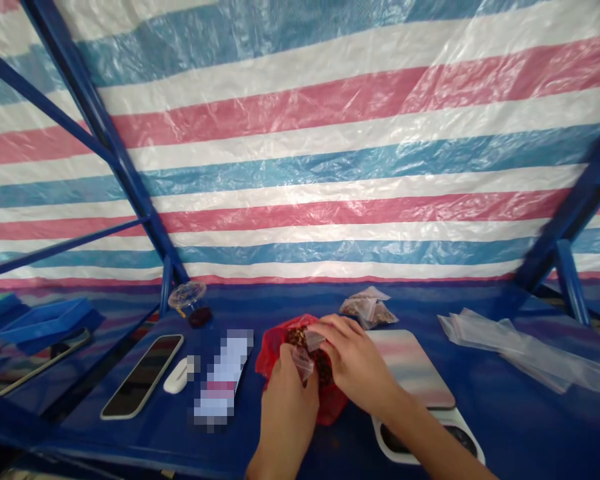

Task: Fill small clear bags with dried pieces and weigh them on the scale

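Observation:
My left hand (290, 393) pinches a small clear zip bag (303, 364) over an opened red plastic bag (275, 343). Brown, dried, crumbly bits (296, 335) fill the red bag. Across from it, my right hand (355, 357) is closed on a translucent bit of plastic that looks like part of a zip bag; whether both hands grip one bag I cannot tell. Just right of the red bag, partly under my right forearm, lies a flat scale (415, 367) with a metal plate. Behind my right hand rest small filled zip bags (369, 308).
Flat clear bags (520, 347) are spread at the right of the blue table (520, 433). On the left lie a phone (143, 377), a white case (177, 377), a second phone (225, 377) with blurred screen and a clear cup (187, 297). Blue frame bars (115, 153) rise before a striped sheet (330, 153).

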`<state>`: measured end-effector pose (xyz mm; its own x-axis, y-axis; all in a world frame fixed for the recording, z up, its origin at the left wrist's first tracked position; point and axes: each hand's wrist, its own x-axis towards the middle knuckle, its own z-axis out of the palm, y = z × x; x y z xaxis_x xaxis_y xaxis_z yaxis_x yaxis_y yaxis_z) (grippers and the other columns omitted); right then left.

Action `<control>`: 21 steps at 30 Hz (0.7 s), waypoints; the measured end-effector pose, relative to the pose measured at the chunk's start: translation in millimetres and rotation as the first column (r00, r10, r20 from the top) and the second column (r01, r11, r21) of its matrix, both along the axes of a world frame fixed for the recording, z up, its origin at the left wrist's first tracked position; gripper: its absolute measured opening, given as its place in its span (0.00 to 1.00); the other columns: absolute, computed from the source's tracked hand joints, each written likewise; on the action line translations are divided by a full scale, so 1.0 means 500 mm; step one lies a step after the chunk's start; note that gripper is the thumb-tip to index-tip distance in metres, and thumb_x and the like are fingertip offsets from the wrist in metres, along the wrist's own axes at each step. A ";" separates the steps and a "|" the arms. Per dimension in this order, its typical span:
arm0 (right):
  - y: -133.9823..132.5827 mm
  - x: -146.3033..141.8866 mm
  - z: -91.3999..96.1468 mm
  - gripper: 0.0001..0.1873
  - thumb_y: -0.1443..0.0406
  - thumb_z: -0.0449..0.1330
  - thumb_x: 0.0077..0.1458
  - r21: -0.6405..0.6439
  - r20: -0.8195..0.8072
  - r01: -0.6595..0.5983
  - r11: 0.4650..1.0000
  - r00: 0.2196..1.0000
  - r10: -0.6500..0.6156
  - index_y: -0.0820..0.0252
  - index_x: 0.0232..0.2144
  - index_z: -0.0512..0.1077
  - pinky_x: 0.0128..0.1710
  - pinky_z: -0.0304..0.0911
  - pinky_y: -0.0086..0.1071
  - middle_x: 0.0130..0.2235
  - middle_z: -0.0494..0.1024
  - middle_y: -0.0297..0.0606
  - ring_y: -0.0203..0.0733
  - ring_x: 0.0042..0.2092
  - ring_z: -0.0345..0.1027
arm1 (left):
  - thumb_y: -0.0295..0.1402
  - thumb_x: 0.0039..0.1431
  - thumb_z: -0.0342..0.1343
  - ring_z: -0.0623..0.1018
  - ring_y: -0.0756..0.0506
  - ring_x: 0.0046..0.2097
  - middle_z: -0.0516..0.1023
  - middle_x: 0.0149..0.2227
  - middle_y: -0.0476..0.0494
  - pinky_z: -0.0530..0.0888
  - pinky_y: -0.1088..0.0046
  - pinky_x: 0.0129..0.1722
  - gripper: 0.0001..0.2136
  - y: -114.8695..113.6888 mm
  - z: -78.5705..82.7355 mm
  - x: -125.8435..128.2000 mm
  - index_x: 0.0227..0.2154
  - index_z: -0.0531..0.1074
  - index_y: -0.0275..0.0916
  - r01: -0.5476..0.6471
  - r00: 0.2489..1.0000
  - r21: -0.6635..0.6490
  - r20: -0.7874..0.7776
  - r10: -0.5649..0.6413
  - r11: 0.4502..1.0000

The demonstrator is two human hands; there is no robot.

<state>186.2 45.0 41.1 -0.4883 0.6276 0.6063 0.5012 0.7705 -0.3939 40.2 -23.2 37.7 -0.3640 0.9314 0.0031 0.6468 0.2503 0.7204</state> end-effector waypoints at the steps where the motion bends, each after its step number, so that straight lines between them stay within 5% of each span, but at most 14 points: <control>1: -0.003 0.001 -0.008 0.26 0.76 0.52 0.60 0.006 0.041 0.015 1.000 0.999 -0.015 0.45 0.53 0.75 0.55 0.68 0.48 0.51 0.80 0.41 0.50 0.50 0.74 | 0.35 0.61 0.55 0.83 0.35 0.41 0.83 0.39 0.38 0.64 0.69 0.31 0.04 0.000 -0.001 -0.003 0.37 0.65 0.48 -0.001 1.000 0.004 -0.002 0.001 1.000; 6: -0.011 0.025 -0.054 0.29 0.77 0.53 0.56 0.074 0.174 0.109 0.991 0.977 -0.121 0.47 0.54 0.74 0.55 0.65 0.48 0.50 0.80 0.41 0.51 0.47 0.75 | 0.35 0.61 0.55 0.83 0.36 0.39 0.82 0.37 0.40 0.66 0.68 0.33 0.05 0.012 -0.023 -0.020 0.37 0.64 0.48 -0.016 0.999 0.023 0.030 0.015 1.000; 11: 0.005 0.045 -0.063 0.31 0.78 0.52 0.55 0.113 0.157 0.186 0.976 0.967 -0.203 0.46 0.55 0.72 0.56 0.62 0.51 0.52 0.79 0.42 0.50 0.45 0.76 | 0.35 0.57 0.56 0.82 0.38 0.34 0.81 0.33 0.43 0.72 0.67 0.34 0.06 0.025 -0.045 -0.032 0.37 0.65 0.48 -0.085 0.978 0.172 0.203 0.049 0.981; 21: -0.023 0.019 -0.055 0.29 0.81 0.52 0.55 0.027 0.056 0.175 0.984 0.983 -0.176 0.49 0.50 0.76 0.59 0.61 0.46 0.53 0.79 0.40 0.48 0.52 0.73 | 0.39 0.60 0.56 0.76 0.44 0.31 0.76 0.31 0.48 0.72 0.69 0.33 0.06 0.010 -0.020 -0.005 0.38 0.70 0.45 -0.169 0.966 0.382 0.246 0.077 0.908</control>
<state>195.8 33.2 13.7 -0.4065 0.6935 0.5948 0.6512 0.6765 -0.3438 37.9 -18.3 27.9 -0.5101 0.8169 0.2692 0.4425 -0.0192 0.8966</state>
